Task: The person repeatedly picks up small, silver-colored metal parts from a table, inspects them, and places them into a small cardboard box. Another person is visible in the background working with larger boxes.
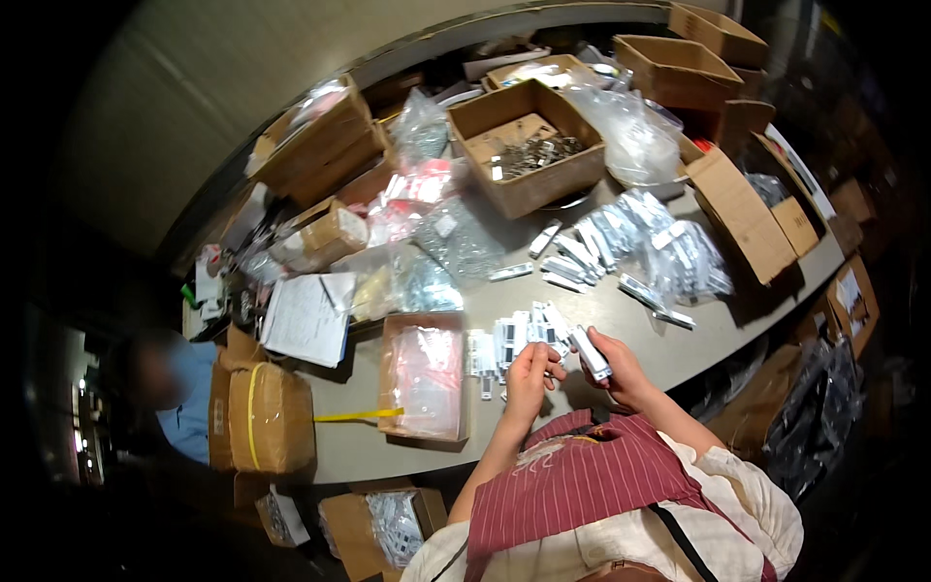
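In my right hand (pixel 621 371) is a narrow white-and-silver part (pixel 589 353) with a dark strip along it, its fingers wrapped round one side. My left hand (pixel 529 380) is beside it, fingers curled together in a pinch; whether something small sits between them is hidden. Just beyond both hands, a pile of similar white parts (pixel 508 338) lies on the grey table (pixel 359 448). Farther off, more loose narrow parts (pixel 572 264) lie by clear plastic bags of them (pixel 684 260).
A shallow carton (pixel 386 376) with clear plastic bags stands left of my hands. At the back, an open cardboard box (pixel 524 194) holds small metal pieces. Papers (pixel 303 315) and a taped box (pixel 283 417) are at left, near a person in blue (pixel 189 417). An open carton (pixel 742 218) stands right.
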